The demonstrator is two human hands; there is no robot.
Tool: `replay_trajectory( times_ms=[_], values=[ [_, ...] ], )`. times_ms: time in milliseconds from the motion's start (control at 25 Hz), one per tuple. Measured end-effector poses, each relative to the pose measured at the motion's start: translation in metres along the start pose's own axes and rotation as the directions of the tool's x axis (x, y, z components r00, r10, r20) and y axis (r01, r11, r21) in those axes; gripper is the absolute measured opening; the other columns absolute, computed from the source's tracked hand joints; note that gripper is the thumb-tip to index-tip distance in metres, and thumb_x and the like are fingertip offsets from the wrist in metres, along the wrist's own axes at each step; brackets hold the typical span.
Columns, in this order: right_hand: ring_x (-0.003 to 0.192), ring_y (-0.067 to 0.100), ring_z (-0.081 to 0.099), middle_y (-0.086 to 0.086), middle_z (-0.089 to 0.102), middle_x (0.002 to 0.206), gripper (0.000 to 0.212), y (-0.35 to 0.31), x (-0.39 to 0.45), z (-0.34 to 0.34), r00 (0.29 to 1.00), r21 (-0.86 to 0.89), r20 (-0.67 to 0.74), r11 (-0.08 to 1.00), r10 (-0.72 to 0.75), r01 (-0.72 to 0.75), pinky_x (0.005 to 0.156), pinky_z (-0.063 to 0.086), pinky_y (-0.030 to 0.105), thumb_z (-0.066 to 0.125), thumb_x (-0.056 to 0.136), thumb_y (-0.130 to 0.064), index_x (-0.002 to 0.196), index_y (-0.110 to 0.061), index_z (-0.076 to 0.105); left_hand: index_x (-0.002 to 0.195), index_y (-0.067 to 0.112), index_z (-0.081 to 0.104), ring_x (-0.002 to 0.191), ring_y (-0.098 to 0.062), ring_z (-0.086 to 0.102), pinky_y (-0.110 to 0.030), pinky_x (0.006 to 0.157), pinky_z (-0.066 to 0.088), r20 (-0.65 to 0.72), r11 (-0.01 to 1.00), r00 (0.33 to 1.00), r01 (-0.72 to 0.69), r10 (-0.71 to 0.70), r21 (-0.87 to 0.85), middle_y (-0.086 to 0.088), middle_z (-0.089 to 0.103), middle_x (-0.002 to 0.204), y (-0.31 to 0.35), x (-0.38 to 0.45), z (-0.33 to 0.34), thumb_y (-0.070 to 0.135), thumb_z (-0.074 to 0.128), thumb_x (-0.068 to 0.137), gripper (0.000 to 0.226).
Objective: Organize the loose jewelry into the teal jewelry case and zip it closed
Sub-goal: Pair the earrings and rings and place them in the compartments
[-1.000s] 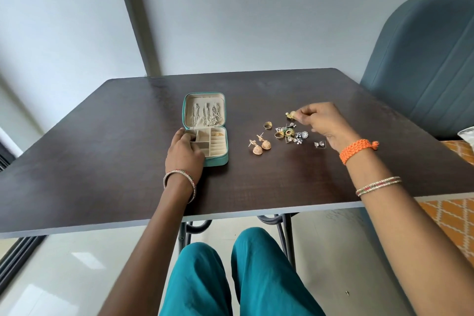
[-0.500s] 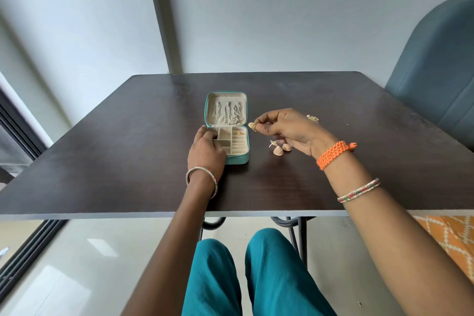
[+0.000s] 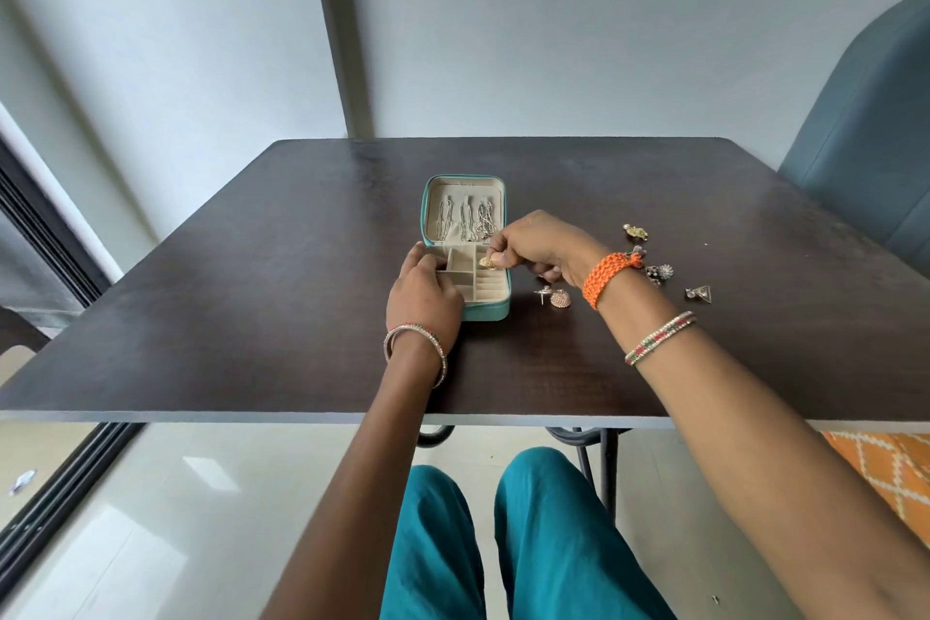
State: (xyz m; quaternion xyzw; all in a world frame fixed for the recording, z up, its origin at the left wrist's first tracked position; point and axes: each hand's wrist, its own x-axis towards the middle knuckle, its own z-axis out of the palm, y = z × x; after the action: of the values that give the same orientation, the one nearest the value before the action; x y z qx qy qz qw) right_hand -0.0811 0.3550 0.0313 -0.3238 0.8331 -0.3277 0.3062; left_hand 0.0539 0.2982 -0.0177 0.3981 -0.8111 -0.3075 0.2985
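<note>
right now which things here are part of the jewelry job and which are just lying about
Part of the job:
teal jewelry case
gold earring, pinched by right hand
loose jewelry
left hand, steadying case

Lying about:
blue chair
orange rug

The surface (image 3: 251, 317) at mid-frame looks like dark wood-grain laminate with a soft, matt sheen. On it the teal jewelry case (image 3: 490, 312) has a smooth leather-like shell and a pale, velvety cloth lining, with shiny silver-coloured metal chains (image 3: 465, 219) hanging in its lid. Lower left, the pale floor (image 3: 176, 519) is glossy and reflective, and the chair (image 3: 865, 141) at the right edge is covered in matt blue-grey fabric.
</note>
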Motion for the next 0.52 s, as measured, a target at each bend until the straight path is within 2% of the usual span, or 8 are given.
replay_trajectory(
  times_ms=[200, 320, 360, 440, 520],
  values=[
    [0.045, 0.009, 0.020, -0.002, 0.040, 0.061, 0.022, 0.002, 0.001, 0.002, 1.000, -0.007, 0.005, 1.000, 0.023, -0.023, 0.037, 0.016, 0.015, 0.059, 0.087, -0.009, 0.069, -0.021, 0.063, 0.117, 0.006, 0.060, 0.120, -0.023, 0.050, -0.025, 0.093, 0.037, 0.001, 1.000, 1.000, 0.005, -0.005, 0.006, 0.004, 0.038, 0.147, 0.000, 0.000, 0.000, 0.005, 0.040, 0.091, 0.033],
    [0.028, 0.004, 0.034, -0.015, 0.049, 0.044, 0.012, 0.004, -0.008, -0.001, 0.996, 0.008, -0.034, 0.997, -0.083, 0.083, 0.029, 0.020, 0.015, 0.065, 0.085, -0.006, 0.075, -0.013, 0.065, 0.117, 0.006, 0.060, 0.119, -0.023, 0.051, -0.025, 0.093, 0.038, 0.000, 1.000, 1.000, 0.009, -0.009, -0.001, 0.004, 0.039, 0.146, 0.000, 0.000, 0.000, 0.005, 0.040, 0.091, 0.033],
    [0.030, 0.000, 0.041, -0.017, 0.053, 0.047, 0.009, 0.004, -0.010, -0.002, 0.990, -0.001, -0.053, 0.992, -0.129, 0.129, 0.031, 0.025, 0.012, 0.068, 0.083, -0.005, 0.077, -0.012, 0.065, 0.117, 0.006, 0.060, 0.119, -0.023, 0.051, -0.025, 0.093, 0.038, -0.001, 1.000, 1.000, 0.009, -0.009, -0.003, 0.004, 0.039, 0.146, 0.000, 0.000, 0.000, 0.005, 0.040, 0.091, 0.033],
    [0.054, -0.003, 0.054, -0.008, 0.063, 0.071, 0.014, 0.003, -0.010, -0.001, 0.975, -0.057, -0.114, 0.981, -0.191, 0.185, 0.047, 0.039, 0.015, 0.074, 0.078, -0.006, 0.076, -0.013, 0.062, 0.117, 0.006, 0.060, 0.119, -0.023, 0.051, -0.025, 0.093, 0.038, -0.001, 1.000, 1.000, 0.009, -0.009, -0.002, 0.004, 0.039, 0.146, 0.000, 0.000, 0.000, 0.005, 0.040, 0.090, 0.033],
    [0.076, 0.010, 0.056, -0.004, 0.063, 0.084, 0.019, 0.002, -0.008, 0.000, 0.964, -0.105, -0.174, 0.978, -0.199, 0.183, 0.064, 0.042, 0.023, 0.076, 0.076, -0.009, 0.072, -0.017, 0.059, 0.117, 0.006, 0.060, 0.119, -0.023, 0.051, -0.025, 0.093, 0.039, 0.002, 1.000, 1.000, 0.007, -0.007, 0.002, 0.004, 0.039, 0.147, 0.000, 0.000, -0.001, 0.005, 0.040, 0.090, 0.033]
  ],
)
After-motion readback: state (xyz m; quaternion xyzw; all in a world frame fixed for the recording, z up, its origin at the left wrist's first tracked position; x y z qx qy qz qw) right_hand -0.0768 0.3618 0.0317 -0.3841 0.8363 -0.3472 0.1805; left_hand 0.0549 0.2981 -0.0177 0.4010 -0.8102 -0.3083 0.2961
